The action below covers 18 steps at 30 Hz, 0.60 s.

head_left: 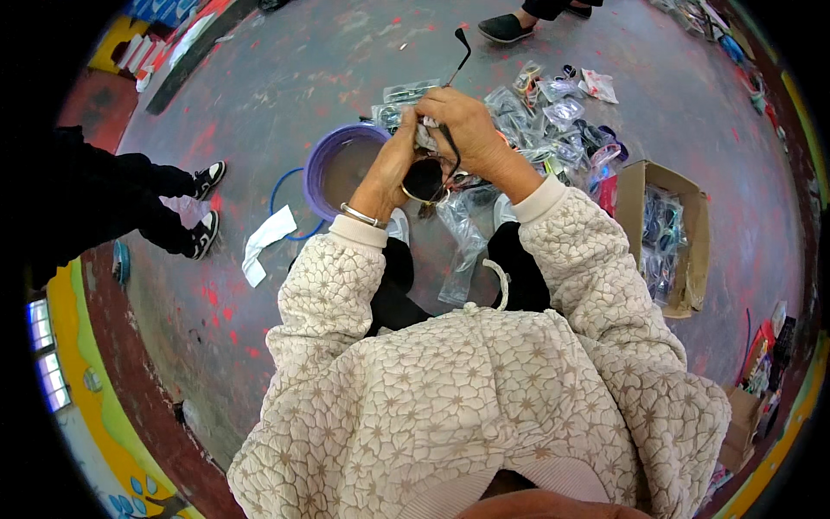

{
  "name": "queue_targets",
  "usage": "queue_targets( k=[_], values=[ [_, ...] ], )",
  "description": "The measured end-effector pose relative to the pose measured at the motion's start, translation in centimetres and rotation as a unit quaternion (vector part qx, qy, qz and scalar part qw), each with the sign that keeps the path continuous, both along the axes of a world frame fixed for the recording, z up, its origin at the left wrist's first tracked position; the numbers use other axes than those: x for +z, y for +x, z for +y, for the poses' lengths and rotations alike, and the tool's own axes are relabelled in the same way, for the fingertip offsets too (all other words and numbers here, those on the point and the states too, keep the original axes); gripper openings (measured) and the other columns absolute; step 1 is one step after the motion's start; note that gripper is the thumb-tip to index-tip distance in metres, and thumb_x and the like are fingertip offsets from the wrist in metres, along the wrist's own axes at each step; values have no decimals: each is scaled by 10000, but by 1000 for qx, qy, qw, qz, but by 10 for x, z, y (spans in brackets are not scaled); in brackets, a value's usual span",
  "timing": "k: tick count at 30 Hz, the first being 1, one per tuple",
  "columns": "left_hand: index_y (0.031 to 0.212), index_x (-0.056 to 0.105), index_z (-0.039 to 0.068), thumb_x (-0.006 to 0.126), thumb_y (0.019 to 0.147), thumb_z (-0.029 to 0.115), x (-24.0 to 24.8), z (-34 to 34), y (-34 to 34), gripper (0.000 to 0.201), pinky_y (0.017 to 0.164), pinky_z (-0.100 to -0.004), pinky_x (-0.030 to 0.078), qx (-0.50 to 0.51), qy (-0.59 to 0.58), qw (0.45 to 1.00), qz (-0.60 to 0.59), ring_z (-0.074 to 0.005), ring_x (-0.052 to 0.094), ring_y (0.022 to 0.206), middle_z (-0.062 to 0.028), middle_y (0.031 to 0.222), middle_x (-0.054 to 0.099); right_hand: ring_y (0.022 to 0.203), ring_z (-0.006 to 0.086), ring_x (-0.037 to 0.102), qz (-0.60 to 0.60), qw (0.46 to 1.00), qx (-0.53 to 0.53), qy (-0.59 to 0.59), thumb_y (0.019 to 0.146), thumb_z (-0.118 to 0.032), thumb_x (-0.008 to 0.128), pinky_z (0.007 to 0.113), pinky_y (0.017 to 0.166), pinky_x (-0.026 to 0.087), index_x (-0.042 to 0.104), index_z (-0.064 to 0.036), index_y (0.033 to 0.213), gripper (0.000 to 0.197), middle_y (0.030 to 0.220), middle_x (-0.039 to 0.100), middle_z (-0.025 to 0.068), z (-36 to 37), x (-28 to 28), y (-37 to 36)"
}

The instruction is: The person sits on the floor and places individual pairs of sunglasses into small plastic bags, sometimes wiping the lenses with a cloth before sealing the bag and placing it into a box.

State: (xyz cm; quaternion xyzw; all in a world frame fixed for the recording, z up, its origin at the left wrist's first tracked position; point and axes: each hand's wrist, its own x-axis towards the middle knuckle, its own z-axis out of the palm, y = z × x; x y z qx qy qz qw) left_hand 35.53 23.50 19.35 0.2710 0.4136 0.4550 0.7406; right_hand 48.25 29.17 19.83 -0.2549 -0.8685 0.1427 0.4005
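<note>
Between my two hands is a pair of sunglasses (425,180) with a round dark lens, a thin gold-coloured rim and dark-tipped temples. My left hand (398,160), a silver bangle at its wrist, is closed on one side of the frame. Curled over the upper part is my right hand (465,125), its fingers bent around the glasses. Something white, perhaps a cloth (425,136), shows between the fingers; the other lens is hidden. Just left of my left hand stands a purple bucket (313,177) of murky water.
Clear plastic packets (562,117) with eyewear lie heaped beyond my right hand. An open cardboard box (696,259) of wrapped eyewear stands at the right. A white cloth (268,238) lies left of the bucket. One person's shoes (206,208) are at the left, another's shoe (506,28) at the top.
</note>
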Motion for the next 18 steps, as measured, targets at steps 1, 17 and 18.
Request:
queue_targets(
  k=[1,17,18],
  values=[
    [976,506,34,224,861,606,4,-1,0,649,437,-264,517,4,-15,1000,-1,-171,562,479,-131,699,581,790,241,574,0,997,36,-65,710,-30,569,303,677,456,578,-16,892,183,875,579,109,2,3,2],
    [1053,481,-23,555,752,57,2,-10,0,320,722,-374,463,-84,-9,956,-281,-241,522,831,-149,950,526,728,249,602,109,991,-59,-41,734,5,523,298,652,461,575,5,878,153,810,605,133,7,19,9],
    [1066,474,-25,537,757,25,2,-11,0,319,778,-407,470,-65,-7,963,-262,-257,539,864,-150,958,531,727,234,604,149,983,-83,-65,739,11,517,291,653,461,575,3,893,164,815,608,129,7,26,11]
  ],
)
